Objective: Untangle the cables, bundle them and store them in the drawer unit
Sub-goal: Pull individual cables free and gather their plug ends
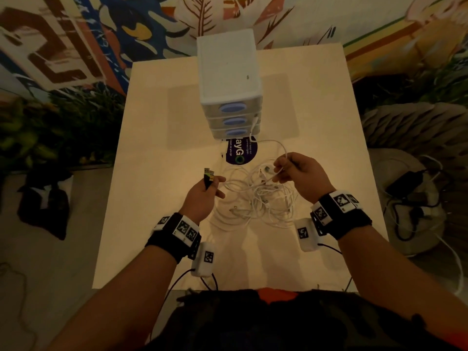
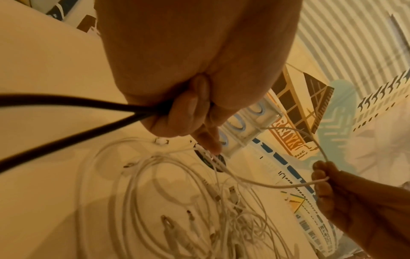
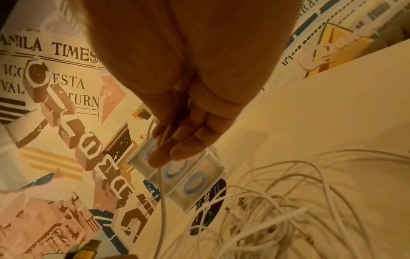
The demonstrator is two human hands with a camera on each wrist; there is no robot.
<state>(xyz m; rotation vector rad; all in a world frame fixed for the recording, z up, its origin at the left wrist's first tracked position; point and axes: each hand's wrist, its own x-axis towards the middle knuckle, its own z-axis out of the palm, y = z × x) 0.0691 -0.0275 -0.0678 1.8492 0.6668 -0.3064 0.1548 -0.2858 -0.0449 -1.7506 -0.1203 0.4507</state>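
A white three-drawer unit (image 1: 228, 79) with blue oval handles stands at the table's far middle, drawers closed. A tangle of white cables (image 1: 260, 198) lies in front of it between my hands. My left hand (image 1: 212, 183) grips a folded black cable (image 1: 208, 176), its plugs sticking up past the fingers; in the left wrist view the black cable (image 2: 66, 103) trails off left. My right hand (image 1: 281, 173) pinches one white cable strand (image 1: 278, 145), raised above the pile and arcing toward the drawer unit (image 3: 195, 175). In the right wrist view that strand (image 3: 163, 201) runs between thumb and fingers.
A round dark sticker (image 1: 240, 153) lies on the pale table (image 1: 157, 148) just before the drawers. On the floor, a dark bag (image 1: 45, 203) sits left and a pale cushion with power adapters (image 1: 410, 193) right. A painted mural wall stands behind.
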